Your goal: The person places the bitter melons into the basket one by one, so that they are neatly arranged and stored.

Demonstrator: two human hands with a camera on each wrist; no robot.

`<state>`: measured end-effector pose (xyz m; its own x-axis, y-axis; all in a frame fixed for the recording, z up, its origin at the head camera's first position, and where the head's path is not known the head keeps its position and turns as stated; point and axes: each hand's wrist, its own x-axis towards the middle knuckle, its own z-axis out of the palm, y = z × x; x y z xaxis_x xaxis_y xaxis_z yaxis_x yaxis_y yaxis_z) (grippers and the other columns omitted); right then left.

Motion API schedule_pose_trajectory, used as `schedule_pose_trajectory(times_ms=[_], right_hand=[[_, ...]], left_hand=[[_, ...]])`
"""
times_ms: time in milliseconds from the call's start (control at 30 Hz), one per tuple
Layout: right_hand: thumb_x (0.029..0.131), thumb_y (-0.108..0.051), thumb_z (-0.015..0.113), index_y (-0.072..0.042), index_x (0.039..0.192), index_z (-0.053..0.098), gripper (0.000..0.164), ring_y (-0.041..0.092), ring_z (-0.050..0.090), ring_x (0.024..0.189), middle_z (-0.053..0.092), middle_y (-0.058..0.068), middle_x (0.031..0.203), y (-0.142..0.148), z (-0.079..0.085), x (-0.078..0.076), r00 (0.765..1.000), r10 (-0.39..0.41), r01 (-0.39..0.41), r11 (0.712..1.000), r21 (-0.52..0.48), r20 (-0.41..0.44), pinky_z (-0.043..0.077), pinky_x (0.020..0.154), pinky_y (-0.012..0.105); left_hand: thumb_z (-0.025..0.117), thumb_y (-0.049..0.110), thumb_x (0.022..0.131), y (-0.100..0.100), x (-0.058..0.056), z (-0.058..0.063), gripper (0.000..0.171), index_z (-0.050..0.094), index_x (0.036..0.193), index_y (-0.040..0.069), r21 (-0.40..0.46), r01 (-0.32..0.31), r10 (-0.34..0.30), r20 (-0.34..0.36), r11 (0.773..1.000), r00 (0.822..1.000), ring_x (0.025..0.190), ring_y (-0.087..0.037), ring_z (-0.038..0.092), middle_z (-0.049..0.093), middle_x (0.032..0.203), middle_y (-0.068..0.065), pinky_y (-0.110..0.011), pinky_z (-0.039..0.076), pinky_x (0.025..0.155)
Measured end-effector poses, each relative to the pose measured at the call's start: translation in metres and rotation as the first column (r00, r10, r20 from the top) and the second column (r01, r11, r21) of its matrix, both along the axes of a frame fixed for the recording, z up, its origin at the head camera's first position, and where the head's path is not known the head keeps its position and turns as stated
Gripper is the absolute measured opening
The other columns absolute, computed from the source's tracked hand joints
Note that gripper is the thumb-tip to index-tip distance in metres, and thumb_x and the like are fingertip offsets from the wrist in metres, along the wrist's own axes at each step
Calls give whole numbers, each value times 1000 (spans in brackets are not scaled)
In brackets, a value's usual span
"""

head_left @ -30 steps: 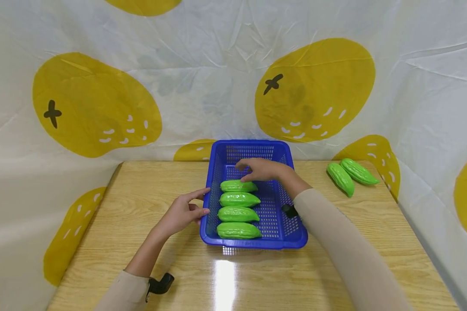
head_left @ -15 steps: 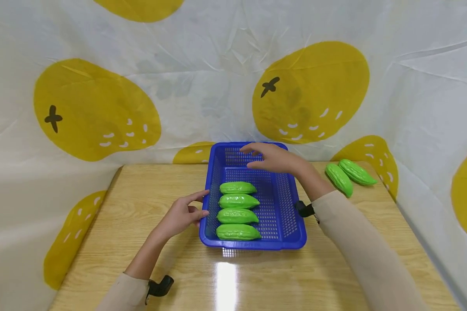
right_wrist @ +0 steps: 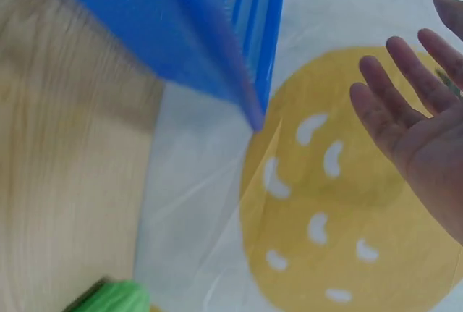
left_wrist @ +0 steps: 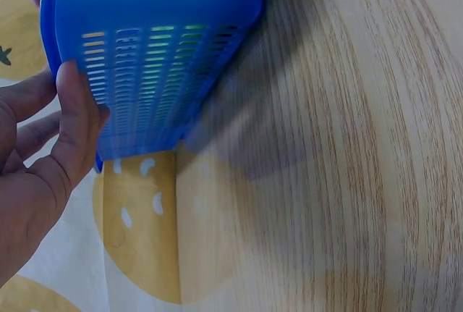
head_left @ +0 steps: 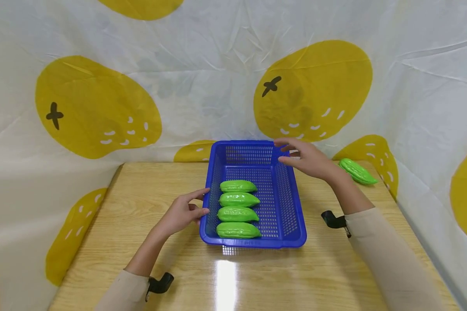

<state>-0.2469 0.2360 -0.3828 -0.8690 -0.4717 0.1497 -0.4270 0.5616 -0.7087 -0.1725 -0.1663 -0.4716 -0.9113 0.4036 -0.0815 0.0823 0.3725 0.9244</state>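
Observation:
In the head view, a blue plastic basket (head_left: 253,243) stands on the table with several green bitter melons (head_left: 238,200) lying side by side in its left half. My left hand (head_left: 182,212) holds the basket's left rim; in the left wrist view a finger lies over the rim and other fingertips touch the outer wall. My right hand (head_left: 305,157), fingers spread and holding nothing, hovers by the basket's far right corner. Another bitter melon (head_left: 358,171) lies on the table at far right. A second one there is hidden behind my right arm; a green end (right_wrist: 119,297) shows in the right wrist view.
The wooden table (head_left: 171,268) carries the basket. A white cloth with yellow fruit prints (head_left: 206,99) hangs behind the table and at both sides. A black wrist mount (head_left: 161,284) sits on each sleeve.
My right hand has risen from the bitter melons in the basket and moved right, past the basket's far right corner. My left hand stays at the rim.

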Motion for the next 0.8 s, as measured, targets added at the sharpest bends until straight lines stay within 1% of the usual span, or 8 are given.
schedule_pose_trajectory(times_ms=[133,333,400,500,600,667,800], right_hand=[[106,-25,61,-14,155,46,52,37,49,140,50,12,154,20,-6,7,998,-67,67,998,-20,-17,41,116,60],[106,-24,60,-9,158,39,57,43,45,141,46,19,156,47,-20,16,991,-127,126,991,-35,-33,38,116,65],[106,-25,61,-9,158,38,59,42,44,142,45,19,156,56,-25,19,987,-153,151,988,-40,-40,37,115,66],[106,-21,62,-7,158,36,60,44,42,142,43,21,157,71,-32,21,982,-183,180,982,-63,-54,36,115,67],[106,-20,61,-5,160,33,63,48,40,142,40,24,158,88,-39,20,976,-211,208,976,-62,-50,35,113,69],[106,-22,61,-5,161,30,65,50,38,142,37,25,160,99,-43,20,970,-243,241,969,-50,-27,34,113,70],[105,-28,63,-8,162,29,69,49,37,144,35,24,162,117,-51,21,946,-324,324,946,-18,2,34,114,69]], left_hand=[[70,4,98,0,0,1,62,47,155,7,7,2,-2,3,1000,1000,70,-19,68,55,134,-27,-53,64,71],[70,4,98,0,1,0,62,47,155,6,7,5,-5,5,1000,1000,71,-19,68,55,135,-27,-53,64,71],[70,5,98,0,1,0,62,47,155,6,8,6,-6,6,1000,1000,70,-19,68,55,135,-27,-54,64,71],[70,4,98,0,1,0,62,46,155,6,11,10,-10,2,1000,1000,70,-19,68,54,135,-27,-53,64,71],[70,4,98,0,1,0,62,47,155,6,14,7,-7,-2,1000,1000,70,-18,68,54,135,-27,-52,64,70],[70,4,98,0,1,0,62,47,155,6,15,6,-6,-5,1000,1000,70,-18,68,55,134,-27,-53,64,70],[70,4,98,0,1,-1,61,47,154,5,11,4,-4,-15,1000,1000,69,-18,68,56,134,-27,-52,64,70]])
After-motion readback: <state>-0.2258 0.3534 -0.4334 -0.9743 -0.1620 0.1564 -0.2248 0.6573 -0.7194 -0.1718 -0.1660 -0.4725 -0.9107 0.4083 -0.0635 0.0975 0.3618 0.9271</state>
